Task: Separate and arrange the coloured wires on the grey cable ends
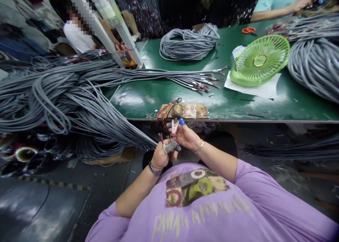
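Note:
My left hand (pixel 160 154) is closed round the end of a grey cable (pixel 172 146), whose thin coloured wires (pixel 162 137) fan out above the fist. My right hand (pixel 185 135) pinches those wire ends, with blue tape on one fingertip (pixel 182 122). Both hands are held just below the front edge of the green table (pixel 148 97), in front of my purple shirt. A worn wooden block (pixel 185 111) with red and black wires on it sits on the table edge right above my hands.
A thick bundle of grey cables (pixel 60 97) drapes off the table's left side. More cables with stripped ends (pixel 201 81), a coil (pixel 189 42), a green fan (pixel 261 60), orange scissors (pixel 248 30) lie on the table. Other people work at the far side.

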A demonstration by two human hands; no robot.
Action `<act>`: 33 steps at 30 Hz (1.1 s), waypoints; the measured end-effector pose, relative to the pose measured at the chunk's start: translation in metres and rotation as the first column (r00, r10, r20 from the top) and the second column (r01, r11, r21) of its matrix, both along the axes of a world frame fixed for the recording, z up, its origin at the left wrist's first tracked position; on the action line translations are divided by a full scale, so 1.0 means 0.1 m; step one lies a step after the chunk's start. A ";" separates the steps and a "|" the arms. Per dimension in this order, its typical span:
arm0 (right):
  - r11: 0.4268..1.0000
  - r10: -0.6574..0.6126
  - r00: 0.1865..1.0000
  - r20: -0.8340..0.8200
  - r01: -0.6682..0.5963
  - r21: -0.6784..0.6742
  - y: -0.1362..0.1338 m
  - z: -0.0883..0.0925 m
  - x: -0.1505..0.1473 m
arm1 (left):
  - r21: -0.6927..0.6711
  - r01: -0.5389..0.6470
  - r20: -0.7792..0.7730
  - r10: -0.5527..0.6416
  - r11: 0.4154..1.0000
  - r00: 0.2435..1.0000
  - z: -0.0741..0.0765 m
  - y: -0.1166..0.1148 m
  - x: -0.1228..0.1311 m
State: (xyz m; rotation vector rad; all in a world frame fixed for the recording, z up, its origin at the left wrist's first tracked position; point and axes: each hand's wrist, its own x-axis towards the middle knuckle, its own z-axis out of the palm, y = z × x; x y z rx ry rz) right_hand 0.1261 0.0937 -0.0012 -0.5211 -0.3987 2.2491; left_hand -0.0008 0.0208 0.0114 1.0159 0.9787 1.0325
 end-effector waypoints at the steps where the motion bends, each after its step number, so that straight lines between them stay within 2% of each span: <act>1: 1.000 -0.006 1.000 0.006 0.006 0.013 -0.01 0.00 0.01 | 0.005 -0.023 -0.004 0.023 1.000 1.000 0.01 -0.03 0.01; 6: 0.995 -0.072 0.997 0.035 0.070 0.073 -0.02 -0.02 0.02 | 0.023 -0.136 -0.029 0.137 0.990 0.990 0.07 -0.08 0.08; 13: 0.996 -0.082 0.994 0.072 0.083 -0.012 0.01 0.04 -0.01 | 0.017 -0.217 -0.017 0.218 0.976 0.976 0.06 -0.04 0.15; 23: 0.992 -0.117 0.988 0.101 0.121 -0.030 0.02 0.10 -0.06 | 0.012 -0.241 -0.052 0.241 0.970 0.969 0.05 -0.01 0.17; 33: 0.996 -0.079 0.993 0.086 0.082 -0.032 0.00 0.07 -0.04 | -0.002 -0.232 -0.051 0.232 0.973 0.971 0.03 0.00 0.16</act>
